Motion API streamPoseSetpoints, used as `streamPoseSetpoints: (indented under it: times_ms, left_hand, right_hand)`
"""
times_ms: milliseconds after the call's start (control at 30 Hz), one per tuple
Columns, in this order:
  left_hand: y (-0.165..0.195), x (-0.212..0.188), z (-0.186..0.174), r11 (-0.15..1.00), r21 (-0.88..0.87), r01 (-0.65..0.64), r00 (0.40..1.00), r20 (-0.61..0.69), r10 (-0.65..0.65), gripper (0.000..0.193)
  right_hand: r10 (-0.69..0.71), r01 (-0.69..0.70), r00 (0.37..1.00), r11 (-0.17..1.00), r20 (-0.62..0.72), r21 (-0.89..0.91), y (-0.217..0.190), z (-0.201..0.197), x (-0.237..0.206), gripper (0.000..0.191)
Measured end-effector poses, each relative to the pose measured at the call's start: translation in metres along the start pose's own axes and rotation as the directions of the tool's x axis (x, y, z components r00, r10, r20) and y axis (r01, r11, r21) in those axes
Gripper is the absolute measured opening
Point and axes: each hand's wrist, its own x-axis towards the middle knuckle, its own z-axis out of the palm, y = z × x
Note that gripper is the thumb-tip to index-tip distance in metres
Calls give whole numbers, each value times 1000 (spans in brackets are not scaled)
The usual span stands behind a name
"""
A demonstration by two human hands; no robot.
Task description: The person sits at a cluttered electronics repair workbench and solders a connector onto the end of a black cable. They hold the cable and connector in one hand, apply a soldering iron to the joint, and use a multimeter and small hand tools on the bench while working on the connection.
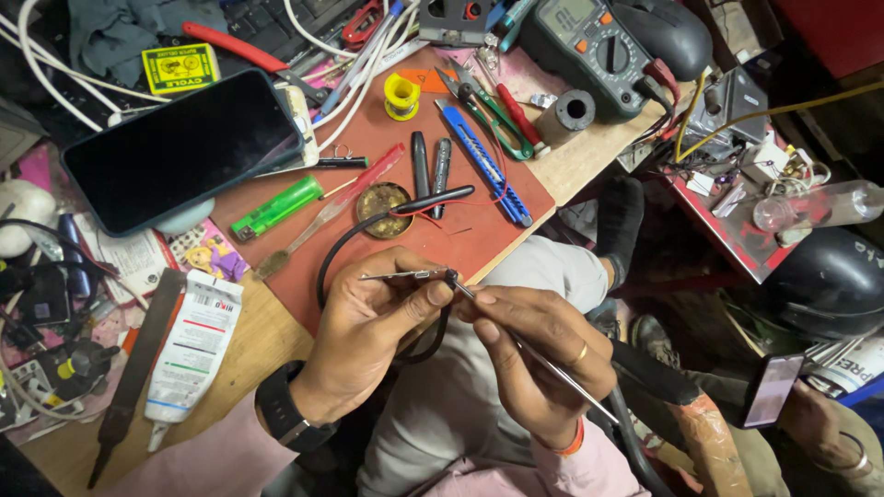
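Left hand (pixel 368 317) pinches the black cable (pixel 343 247) end above the lap, off the surface (pixel 267 340). Right hand (pixel 539 354) grasps tweezers (pixel 552 368), long axis slanting up-left, tip touching that cable end.

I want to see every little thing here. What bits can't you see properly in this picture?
- Head view: the part pinched in the left hand is too small to identify.
- The black cable loops behind both hands.
- The tweezers tips, held by the right hand, vanish at the fingertips.
- The white cables run off the top edge.
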Motion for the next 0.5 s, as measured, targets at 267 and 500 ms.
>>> streamPoseSetpoints:
  times_ms: [267,500]
  left_hand:
    - [-1,0,-2,1000,-18,16,1000,-13,-16,9]
    - [2,1,0,1000,25,2,1000,13,-2,9]
  right_hand:
    - [-21,21,1000,999,-9,-42,-2,2,0,18]
    - [-26,27,1000,997,17,-70,-1,0,2,17]
